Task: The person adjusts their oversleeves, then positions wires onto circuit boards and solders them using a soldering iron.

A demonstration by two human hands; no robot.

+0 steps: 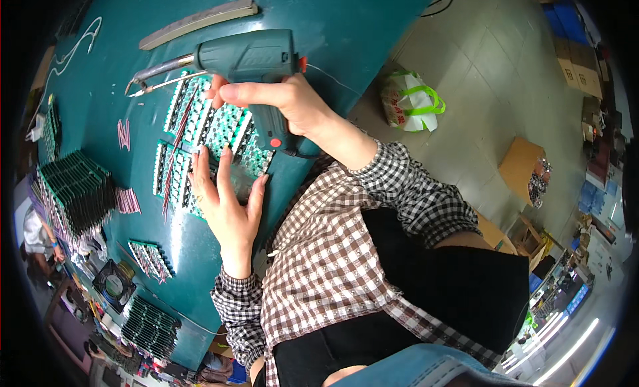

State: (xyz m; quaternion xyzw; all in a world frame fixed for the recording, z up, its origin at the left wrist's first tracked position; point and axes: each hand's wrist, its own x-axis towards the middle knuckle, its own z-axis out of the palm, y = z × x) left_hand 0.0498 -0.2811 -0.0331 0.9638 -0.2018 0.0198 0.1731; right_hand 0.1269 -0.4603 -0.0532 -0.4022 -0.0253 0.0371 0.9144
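My right hand is wrapped round the grip of a dark green soldering gun. The gun's metal tip points left, just above the table, with a thin feed tube beneath it. Under the gun lie several green circuit boards set side by side, with dark reddish wires laid along them. My left hand rests on the near part of these boards, fingers spread and holding nothing that I can see. Its palm and the gun hide some of the boards.
A grey bar lies at the table's far side. On the left are a tall stack of boards, wire bundles, a small board group, a black fan and another board stack. A bag stands on the floor.
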